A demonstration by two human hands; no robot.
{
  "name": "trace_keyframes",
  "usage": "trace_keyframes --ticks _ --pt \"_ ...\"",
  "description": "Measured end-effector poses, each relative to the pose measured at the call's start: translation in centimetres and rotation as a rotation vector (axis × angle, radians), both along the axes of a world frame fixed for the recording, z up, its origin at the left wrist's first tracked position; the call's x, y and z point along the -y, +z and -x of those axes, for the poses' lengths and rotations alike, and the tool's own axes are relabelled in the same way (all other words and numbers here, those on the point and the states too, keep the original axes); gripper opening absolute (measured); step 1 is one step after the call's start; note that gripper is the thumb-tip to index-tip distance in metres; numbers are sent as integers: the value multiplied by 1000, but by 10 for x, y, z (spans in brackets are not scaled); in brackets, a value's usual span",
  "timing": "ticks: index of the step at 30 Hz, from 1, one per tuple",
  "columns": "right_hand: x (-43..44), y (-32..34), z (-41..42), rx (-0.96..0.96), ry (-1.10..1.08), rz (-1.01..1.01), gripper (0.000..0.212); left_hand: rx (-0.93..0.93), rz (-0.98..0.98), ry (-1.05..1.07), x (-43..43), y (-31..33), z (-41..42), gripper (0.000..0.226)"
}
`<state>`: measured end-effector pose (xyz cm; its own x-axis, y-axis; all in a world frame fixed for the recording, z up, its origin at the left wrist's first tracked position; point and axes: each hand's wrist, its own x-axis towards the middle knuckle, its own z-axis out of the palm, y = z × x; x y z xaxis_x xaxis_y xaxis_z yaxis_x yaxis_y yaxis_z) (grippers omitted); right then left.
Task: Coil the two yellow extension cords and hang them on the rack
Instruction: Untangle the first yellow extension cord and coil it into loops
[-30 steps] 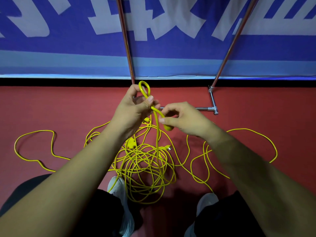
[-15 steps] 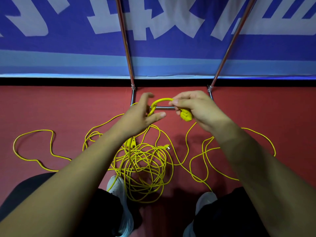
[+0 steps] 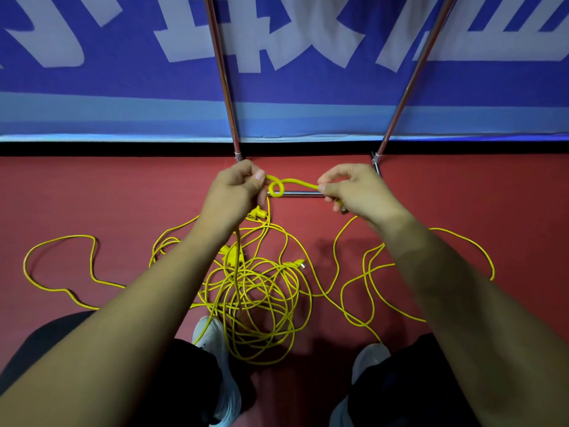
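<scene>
Two yellow extension cords (image 3: 261, 300) lie tangled in loose loops on the red floor between my feet. My left hand (image 3: 235, 192) pinches one end of a cord, which makes a small loop (image 3: 276, 189) beside my fingers. From there the cord runs right to my right hand (image 3: 354, 191), which pinches it with the plug end hidden in my palm. A strand hangs from my left hand down into the pile. The rack's (image 3: 295, 194) chrome base bar sits just behind the held cord, and its two poles rise toward the wall.
A yellow socket block (image 3: 257, 213) and a plug (image 3: 300, 265) lie in the pile. Cord loops spread far left (image 3: 58, 263) and right (image 3: 462, 241). My white shoes (image 3: 215, 340) stand by the pile. A blue banner (image 3: 283, 66) covers the wall behind.
My hands have drawn apart, and the large loop held up earlier has shrunk to a small loop by my left fingers. My right hand moved right with the cord end.
</scene>
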<state>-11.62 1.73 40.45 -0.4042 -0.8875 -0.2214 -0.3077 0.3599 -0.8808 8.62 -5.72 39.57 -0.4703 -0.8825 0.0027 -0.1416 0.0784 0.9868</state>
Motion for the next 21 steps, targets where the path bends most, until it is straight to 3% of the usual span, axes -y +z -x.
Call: trace_keyframes --ticks 5,9,11,13,16,20,21 --pt "-3 7 -6 276 104 8 17 -16 -90 186 6 -2 -3 29" --pt "-6 21 -5 902 177 33 21 -167 -279 105 10 0 -7 25" --pt "-8 25 -2 1196 181 133 42 -281 -410 56 10 1 -6 25" --pt "-9 26 -2 1359 234 248 56 -344 -517 22 9 3 -3 23" --pt "-3 20 -8 1297 254 364 45 -353 -583 2 5 4 0 24" --pt "3 8 -16 777 38 261 14 -401 -675 -73 -2 5 4 24" --pt "3 5 -17 747 11 209 8 -405 -686 -89 -4 5 5 24"
